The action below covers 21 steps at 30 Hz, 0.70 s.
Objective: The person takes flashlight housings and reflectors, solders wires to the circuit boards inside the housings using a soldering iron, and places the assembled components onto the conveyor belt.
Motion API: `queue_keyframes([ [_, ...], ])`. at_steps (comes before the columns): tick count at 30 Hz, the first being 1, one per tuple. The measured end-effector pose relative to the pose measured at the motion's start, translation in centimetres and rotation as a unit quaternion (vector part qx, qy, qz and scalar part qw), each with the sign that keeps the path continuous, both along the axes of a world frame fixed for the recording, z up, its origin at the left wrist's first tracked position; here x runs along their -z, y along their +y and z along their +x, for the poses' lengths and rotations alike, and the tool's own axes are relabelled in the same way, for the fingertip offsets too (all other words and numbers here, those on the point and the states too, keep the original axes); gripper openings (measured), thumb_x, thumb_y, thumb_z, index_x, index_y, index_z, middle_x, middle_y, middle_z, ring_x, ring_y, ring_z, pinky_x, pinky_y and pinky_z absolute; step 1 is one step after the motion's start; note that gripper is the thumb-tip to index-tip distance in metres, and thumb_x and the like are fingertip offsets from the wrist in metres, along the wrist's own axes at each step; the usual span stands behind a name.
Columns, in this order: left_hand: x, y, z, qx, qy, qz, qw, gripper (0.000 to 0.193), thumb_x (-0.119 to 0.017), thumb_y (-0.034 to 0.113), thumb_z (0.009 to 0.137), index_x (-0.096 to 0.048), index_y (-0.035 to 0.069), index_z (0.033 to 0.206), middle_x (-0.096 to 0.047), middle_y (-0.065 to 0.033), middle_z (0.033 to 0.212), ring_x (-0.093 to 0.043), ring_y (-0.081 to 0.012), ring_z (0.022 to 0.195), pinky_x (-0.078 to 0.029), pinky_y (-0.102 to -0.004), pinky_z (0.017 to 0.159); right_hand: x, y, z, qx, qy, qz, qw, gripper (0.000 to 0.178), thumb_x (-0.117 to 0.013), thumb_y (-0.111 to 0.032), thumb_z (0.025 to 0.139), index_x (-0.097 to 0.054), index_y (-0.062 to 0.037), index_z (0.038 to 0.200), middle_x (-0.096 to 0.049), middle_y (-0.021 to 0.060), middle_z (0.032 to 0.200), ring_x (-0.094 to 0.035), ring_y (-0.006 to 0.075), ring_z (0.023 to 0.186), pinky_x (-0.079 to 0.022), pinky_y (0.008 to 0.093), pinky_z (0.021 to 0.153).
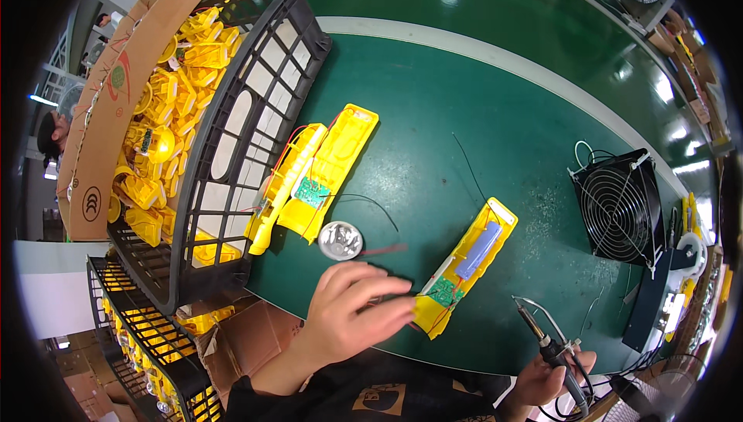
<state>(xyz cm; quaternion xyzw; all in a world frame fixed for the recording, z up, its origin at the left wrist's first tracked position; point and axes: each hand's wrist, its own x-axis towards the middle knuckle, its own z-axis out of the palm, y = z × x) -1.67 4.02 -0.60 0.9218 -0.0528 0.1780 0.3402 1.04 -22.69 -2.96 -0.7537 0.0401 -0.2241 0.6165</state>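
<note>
My right hand (542, 379) grips a soldering iron (553, 351), its tip raised and a bent metal tube clamped alongside. The tip is apart from the nearest yellow plastic housing (487, 228). This housing holds a blue battery (479, 250) and a green circuit board (446, 292), and a thin dark wire runs off its far end. At the near end, my left hand (352, 313) has its fingers closed around a thin black wire by the board; they are slightly blurred. Just beyond that hand lies a round silver lamp reflector (340, 241) with a red wire.
Another opened yellow housing (340, 151) with board and wires lies at left. Beside it stands a black crate (232, 143) with yellow parts and a cardboard box panel (97, 135). A black fan (617, 209) stands at right on the green tabletop (410, 89).
</note>
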Motion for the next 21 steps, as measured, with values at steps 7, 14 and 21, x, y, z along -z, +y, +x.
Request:
queue_keyframes([
  [7, 0.1, 0.7, -1.3, 0.067, -0.007, 0.111, 0.992, 0.018, -0.068, 0.012, 0.062, -0.065, 0.015, 0.080, -0.053, 0.0045, 0.086, -0.048, -0.0136, 0.077, -0.038, -0.0301, 0.074, -1.1, -0.4, 1.1, -0.069, 0.013, 0.017, 0.997, 0.050, -0.062, -0.045, 0.069, -0.034, -0.0032, 0.065, -0.032, 0.0023, 0.066, -0.036, 0.0106, 0.053, -0.029, 0.0221, 0.048],
  [14, 0.9, 0.1, -1.3, 0.028, -0.076, 0.058, 0.995, 0.022, -0.075, 0.014, 0.055, -0.067, 0.018, 0.075, -0.055, 0.0067, 0.079, -0.047, -0.0152, 0.078, -0.039, -0.0341, 0.073, -0.9, -1.3, 2.0, -0.161, -0.040, 0.052, 0.985, 0.039, -0.064, -0.026, 0.072, -0.032, -0.0038, 0.076, -0.036, 0.0020, 0.065, -0.036, 0.0048, 0.047, -0.030, 0.0123, 0.045],
  [21, 1.7, -3.4, -1.6, -0.110, -0.064, -0.047, 0.991, 0.026, -0.075, 0.013, 0.056, -0.064, 0.017, 0.079, -0.056, 0.0018, 0.092, -0.051, -0.0177, 0.080, -0.038, -0.0411, 0.081, -1.4, -0.1, 1.9, -0.119, -0.022, 0.023, 0.992, 0.041, -0.064, -0.031, 0.068, -0.035, -0.0027, 0.072, -0.034, 0.0023, 0.064, -0.036, 0.0078, 0.051, -0.029, 0.0171, 0.047],
])
